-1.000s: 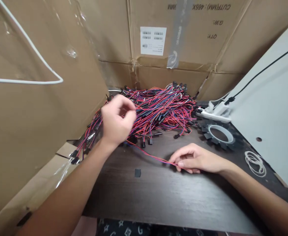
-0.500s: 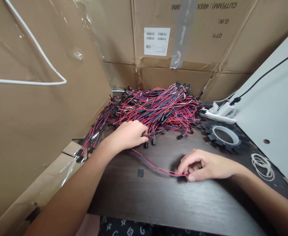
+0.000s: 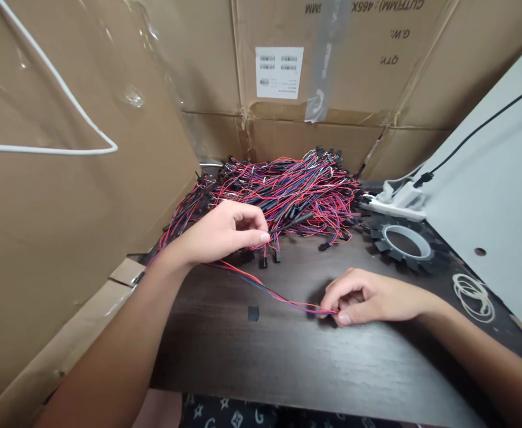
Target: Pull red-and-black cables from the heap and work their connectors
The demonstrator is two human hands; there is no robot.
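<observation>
My left hand (image 3: 232,229) is at the front of a big pile of red and blue wire harnesses (image 3: 288,184). Its thumb and forefinger pinch the end of a thin black cable (image 3: 294,222), whose thicker far end points right over the pile. Closer to me, my right hand (image 3: 354,297) is closed on the ends of several red and blue wires (image 3: 274,293). These wires run left across the dark table (image 3: 288,356) and pass out of sight behind my left wrist. A small black square piece (image 3: 253,313) lies below them.
A roll of tape (image 3: 406,242) with black tabs round it lies at the right, near a white power strip (image 3: 395,207) and a coiled pale cord (image 3: 474,297). Cardboard (image 3: 207,71) walls the back and left; a white panel (image 3: 502,178) stands at right.
My left hand has risen slightly off the table, lifting the black cable's end with it. My right hand stays almost where it was, still holding the wires. The view has shifted a little.
</observation>
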